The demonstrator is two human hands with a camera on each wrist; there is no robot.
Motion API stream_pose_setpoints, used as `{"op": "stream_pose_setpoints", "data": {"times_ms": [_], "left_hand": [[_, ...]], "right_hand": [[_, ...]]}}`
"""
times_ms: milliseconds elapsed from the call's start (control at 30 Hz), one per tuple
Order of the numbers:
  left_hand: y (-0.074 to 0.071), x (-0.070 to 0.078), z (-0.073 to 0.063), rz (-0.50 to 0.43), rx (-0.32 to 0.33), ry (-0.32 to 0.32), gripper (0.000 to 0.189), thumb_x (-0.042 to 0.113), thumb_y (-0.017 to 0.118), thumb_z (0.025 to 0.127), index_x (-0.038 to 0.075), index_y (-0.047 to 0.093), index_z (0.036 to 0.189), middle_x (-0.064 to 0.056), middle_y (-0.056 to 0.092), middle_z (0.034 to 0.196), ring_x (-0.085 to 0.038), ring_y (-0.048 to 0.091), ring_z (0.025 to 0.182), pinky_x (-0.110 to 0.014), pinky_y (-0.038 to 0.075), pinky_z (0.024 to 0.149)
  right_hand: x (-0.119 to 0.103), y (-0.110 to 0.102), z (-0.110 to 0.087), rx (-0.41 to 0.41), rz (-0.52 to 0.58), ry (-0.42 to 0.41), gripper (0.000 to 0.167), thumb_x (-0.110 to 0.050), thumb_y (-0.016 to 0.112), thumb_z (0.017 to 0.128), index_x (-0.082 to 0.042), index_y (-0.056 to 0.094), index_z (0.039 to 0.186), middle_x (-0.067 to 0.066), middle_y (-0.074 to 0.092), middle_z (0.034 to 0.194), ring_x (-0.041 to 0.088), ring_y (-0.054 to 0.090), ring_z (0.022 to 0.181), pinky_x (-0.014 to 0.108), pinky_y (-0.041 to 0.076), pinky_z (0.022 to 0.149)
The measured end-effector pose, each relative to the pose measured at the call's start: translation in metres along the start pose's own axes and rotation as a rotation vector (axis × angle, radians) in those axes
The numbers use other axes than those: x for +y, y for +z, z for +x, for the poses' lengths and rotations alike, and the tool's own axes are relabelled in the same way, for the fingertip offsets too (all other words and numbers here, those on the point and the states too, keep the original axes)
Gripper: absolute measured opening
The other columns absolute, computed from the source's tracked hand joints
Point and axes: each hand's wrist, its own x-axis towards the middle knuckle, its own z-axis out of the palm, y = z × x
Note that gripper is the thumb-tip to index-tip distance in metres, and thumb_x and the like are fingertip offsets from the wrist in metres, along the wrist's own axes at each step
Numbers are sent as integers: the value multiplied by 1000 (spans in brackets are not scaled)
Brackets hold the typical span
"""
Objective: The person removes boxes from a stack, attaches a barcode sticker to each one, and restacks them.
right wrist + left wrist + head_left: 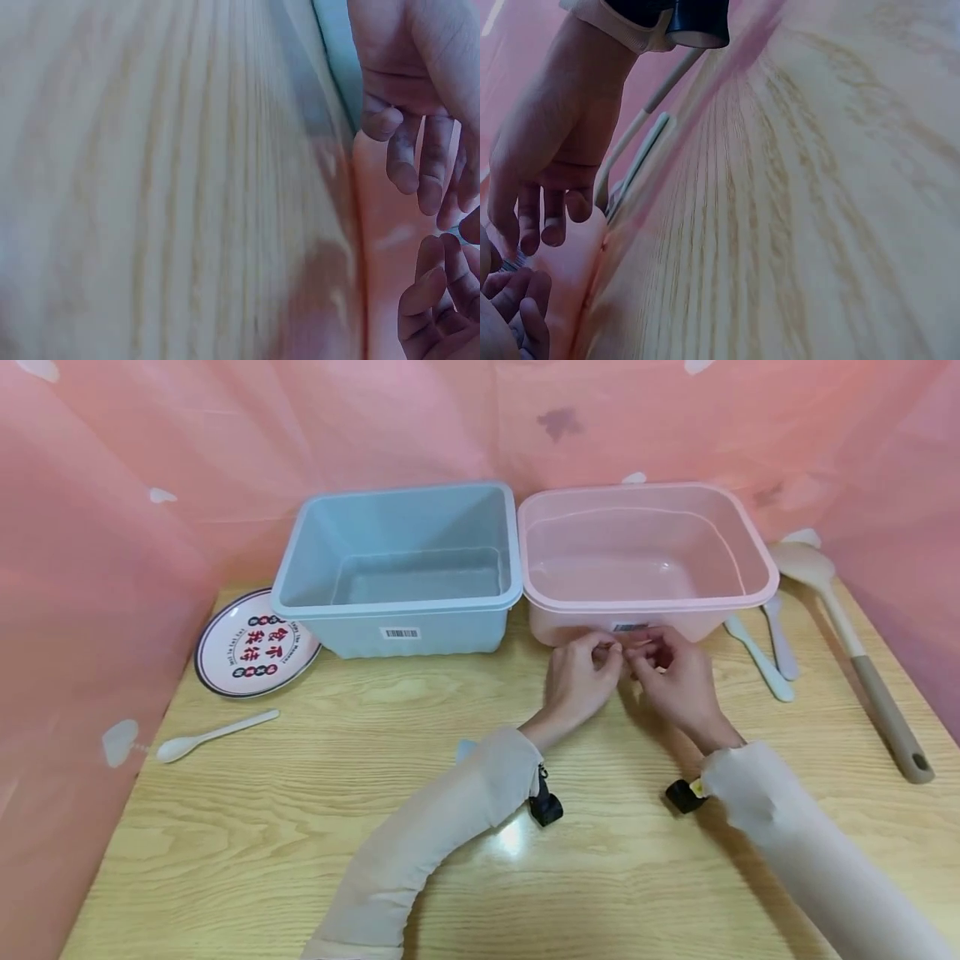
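Observation:
Both hands meet at the front wall of a pink plastic basin [540, 618], fingertips close together just below its barcode label [630, 627]. My left hand [581, 672] has its fingers bent and thumb near the index finger. Opposite it, my right hand [678, 681] is bent the same way. A thin teal edge [459, 231] shows between the fingertips in the right wrist view; I cannot tell whether either hand pinches it. The left wrist view has the right hand [562, 135] hanging over the left fingers [532, 322].
A blue basin [401, 631] adjoins the pink one. Left of it are a round plate [251, 647] and a white spoon [213, 735]. A pale green handle [761, 662], a lilac handle [782, 643] and a long ladle-like utensil [862, 668] lie right. Something pale blue [466, 748] peeks from behind the left sleeve.

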Motion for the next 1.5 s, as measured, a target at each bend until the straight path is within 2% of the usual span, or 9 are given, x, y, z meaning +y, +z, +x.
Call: {"op": "stream_pose_setpoints", "data": {"times_ms": [200, 467, 700, 833, 1000, 1167, 1300, 1400, 1500], "left_hand": [[-26, 0, -15, -69, -56, 86, 20, 22, 56, 96, 11, 69, 108, 1, 73, 83, 2, 62, 64, -7, 42, 57], [-84, -4, -40, -180, -44, 264, 15, 11, 59, 93, 3, 67, 103, -7, 72, 80, -9, 66, 64, -11, 48, 58], [-149, -15, -49, -195, 96, 428, 15, 3, 62, 89, -5, 66, 101, -13, 70, 78, -18, 66, 66, -17, 49, 48], [-194, -22, -44, -155, 250, 436, 16, 1, 63, 87, -7, 66, 101, -15, 69, 78, -19, 64, 70, -16, 48, 51], [-240, -35, -31, -121, 480, 318, 21, 3, 68, 85, -3, 68, 105, -17, 66, 94, -19, 62, 84, -17, 51, 62], [-276, -65, -22, -3, 624, 70, 39, 17, 75, 82, 13, 66, 119, -5, 49, 125, -13, 49, 113, -24, 45, 83], [-297, -96, -19, -26, 572, -162, 57, 27, 77, 82, 23, 54, 134, -3, 33, 142, -14, 36, 127, -32, 33, 101], [-302, -116, -17, -144, 492, -335, 66, 30, 76, 83, 29, 45, 141, -2, 31, 147, -16, 30, 131, -37, 31, 110], [-302, -131, -14, -282, 430, -407, 68, 26, 74, 85, 32, 40, 144, 0, 37, 147, -16, 37, 130, -33, 38, 105]], "right_hand": [[-20, -9, -18, -53, 1, -39, 31, -4, 55, 95, 0, 54, 126, 20, 69, 92, -7, 62, 65, 13, 45, 46], [-47, -25, -38, -36, -110, -250, 47, -2, 62, 91, -6, 49, 136, 13, 72, 104, -17, 58, 90, 1, 45, 68], [-63, -36, -36, 43, -40, -440, 41, -4, 61, 89, 7, 54, 129, 18, 66, 116, -6, 58, 108, 5, 46, 79], [-61, -42, -22, 142, 91, -423, 38, 8, 59, 85, 14, 54, 123, 6, 64, 120, 3, 60, 108, 12, 49, 84], [-50, -62, 1, 292, 152, -206, 53, 12, 57, 84, 0, 45, 134, -7, 57, 122, 10, 56, 114, 15, 47, 90], [-33, -80, 19, 359, -25, 88, 60, -10, 60, 88, -22, 37, 142, -4, 46, 136, 8, 49, 122, 17, 42, 101], [-15, -90, 33, 275, -27, 249, 63, -20, 61, 89, -30, 33, 144, -3, 37, 146, 11, 44, 127, 19, 38, 107], [-1, -97, 41, 195, 14, 308, 60, -23, 62, 90, -31, 36, 144, -9, 41, 139, 7, 50, 116, 9, 41, 94], [9, -102, 46, 166, 46, 330, 55, -22, 63, 90, -27, 43, 141, -14, 45, 126, -2, 50, 100, 1, 42, 76]]}}
